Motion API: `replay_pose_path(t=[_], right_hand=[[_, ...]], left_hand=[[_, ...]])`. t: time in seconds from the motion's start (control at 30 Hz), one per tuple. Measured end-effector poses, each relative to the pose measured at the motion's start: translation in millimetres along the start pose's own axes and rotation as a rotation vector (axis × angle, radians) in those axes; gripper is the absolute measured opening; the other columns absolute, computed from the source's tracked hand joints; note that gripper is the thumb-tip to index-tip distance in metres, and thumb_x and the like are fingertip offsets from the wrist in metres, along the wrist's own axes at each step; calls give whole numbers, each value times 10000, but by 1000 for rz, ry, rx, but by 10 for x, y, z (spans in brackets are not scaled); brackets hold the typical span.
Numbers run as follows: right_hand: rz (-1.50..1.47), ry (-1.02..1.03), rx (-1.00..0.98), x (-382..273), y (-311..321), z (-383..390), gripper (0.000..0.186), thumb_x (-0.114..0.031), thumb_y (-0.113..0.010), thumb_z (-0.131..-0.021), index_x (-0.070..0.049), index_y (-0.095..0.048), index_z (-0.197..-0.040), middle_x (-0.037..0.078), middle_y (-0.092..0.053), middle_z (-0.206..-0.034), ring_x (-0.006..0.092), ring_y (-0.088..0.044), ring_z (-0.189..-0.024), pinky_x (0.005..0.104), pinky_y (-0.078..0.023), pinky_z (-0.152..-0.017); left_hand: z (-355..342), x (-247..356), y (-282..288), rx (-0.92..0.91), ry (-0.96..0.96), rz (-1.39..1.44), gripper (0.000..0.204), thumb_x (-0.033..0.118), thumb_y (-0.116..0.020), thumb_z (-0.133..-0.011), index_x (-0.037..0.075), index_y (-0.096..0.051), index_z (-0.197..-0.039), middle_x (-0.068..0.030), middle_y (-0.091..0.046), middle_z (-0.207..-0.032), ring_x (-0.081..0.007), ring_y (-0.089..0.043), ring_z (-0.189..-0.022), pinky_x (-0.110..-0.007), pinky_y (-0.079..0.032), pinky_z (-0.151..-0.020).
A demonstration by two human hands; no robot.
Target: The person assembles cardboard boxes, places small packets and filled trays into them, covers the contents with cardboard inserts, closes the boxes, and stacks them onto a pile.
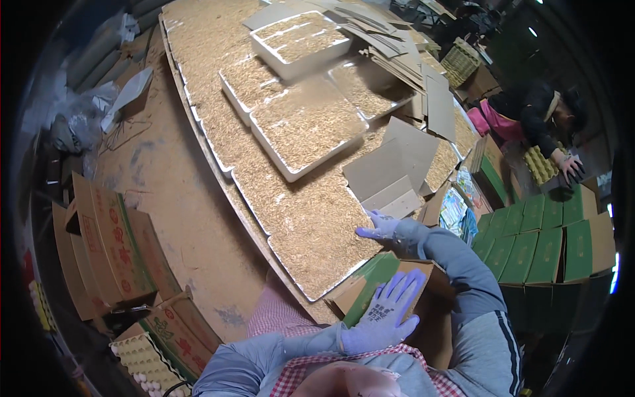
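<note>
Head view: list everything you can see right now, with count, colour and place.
White trays: several, filled with tan chaff, on the long table.
Grey cardboard sheets: many, strewn at the table's far and right side.
Open carton: one, brown and green, under both hands.
Green cartons: a row, at right.
Folded cartons: a stack, brown with red print, at left.
Egg tray: one, yellowish, lower left.
Co-worker: one, upper right.
Left hand: purple-gloved, open on the carton flap.
Right hand: purple-gloved, at the tray edge.
</note>
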State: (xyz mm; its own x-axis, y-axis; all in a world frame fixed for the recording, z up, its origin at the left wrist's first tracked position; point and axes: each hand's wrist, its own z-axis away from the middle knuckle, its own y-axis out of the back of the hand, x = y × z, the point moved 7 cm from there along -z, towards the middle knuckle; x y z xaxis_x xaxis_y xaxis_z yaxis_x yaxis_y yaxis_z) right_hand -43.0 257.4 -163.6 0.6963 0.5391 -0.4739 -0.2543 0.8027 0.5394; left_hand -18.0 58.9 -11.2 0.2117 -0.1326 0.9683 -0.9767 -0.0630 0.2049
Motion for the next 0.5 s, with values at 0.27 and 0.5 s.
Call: replay_pose_path(t=[0.27, 0.5], right_hand=[[-448, 285, 158, -779, 396, 726, 997, -445, -726, -765, -38, -155, -1475, 212, -216, -1500, 305, -208, -1389, 375, -146, -1135], [-724, 335, 764, -703, 1440, 2720, 863, -271, -717, -800, -48, -216, -1466, 138, -366, -1430, 208, -399, -1265, 314, -317, -1049]], left_hand=[[-77, 75, -77, -113, -71, -66, 761, 271, -544, -859, 3, -162, -1460, -204, -149, -1511, -398, -111, -1397, -477, -116, -1130], [-48, -13, -193, -83, 50, 44, 805, 288, -570, -851, -51, -140, -1441, -241, -162, -1494, -380, -147, -1392, -418, -131, -1137]])
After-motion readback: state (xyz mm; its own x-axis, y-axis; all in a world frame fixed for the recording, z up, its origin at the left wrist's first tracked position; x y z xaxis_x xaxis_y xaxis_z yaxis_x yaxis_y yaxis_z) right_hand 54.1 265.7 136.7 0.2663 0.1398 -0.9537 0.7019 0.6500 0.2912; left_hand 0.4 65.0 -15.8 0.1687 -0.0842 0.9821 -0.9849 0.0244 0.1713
